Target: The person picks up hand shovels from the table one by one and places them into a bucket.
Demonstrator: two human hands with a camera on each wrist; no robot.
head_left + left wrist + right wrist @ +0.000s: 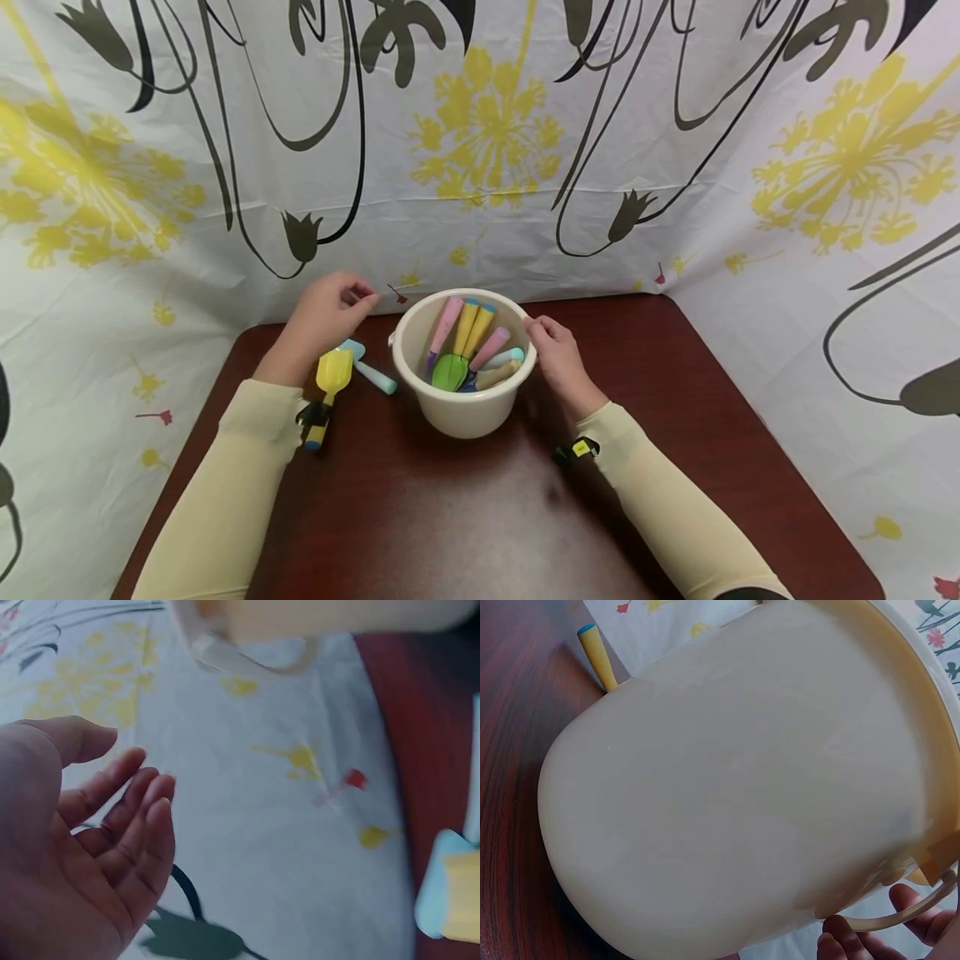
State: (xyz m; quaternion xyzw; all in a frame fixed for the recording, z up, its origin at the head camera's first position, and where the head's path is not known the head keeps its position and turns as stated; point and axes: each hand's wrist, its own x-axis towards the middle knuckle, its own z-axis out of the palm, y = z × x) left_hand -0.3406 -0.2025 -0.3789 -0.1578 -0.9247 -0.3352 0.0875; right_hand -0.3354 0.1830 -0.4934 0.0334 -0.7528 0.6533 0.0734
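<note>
Right wrist, bucket (727,787) hides hand (900,930)

A cream plastic bucket (465,392) stands upright mid-table, holding pastel-handled toy tools, seemingly including a green spade (450,371); its thin handle hangs down.

Bucket (465,400) smooth cream plastic; table (465,517) glossy dark wood; backdrop (480,167) printed cloth.

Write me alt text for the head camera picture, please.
A cream bucket full of pastel toy tools stands on a dark red table; the right hand touches its rim, the left hand hovers open above a yellow toy shovel.
</note>
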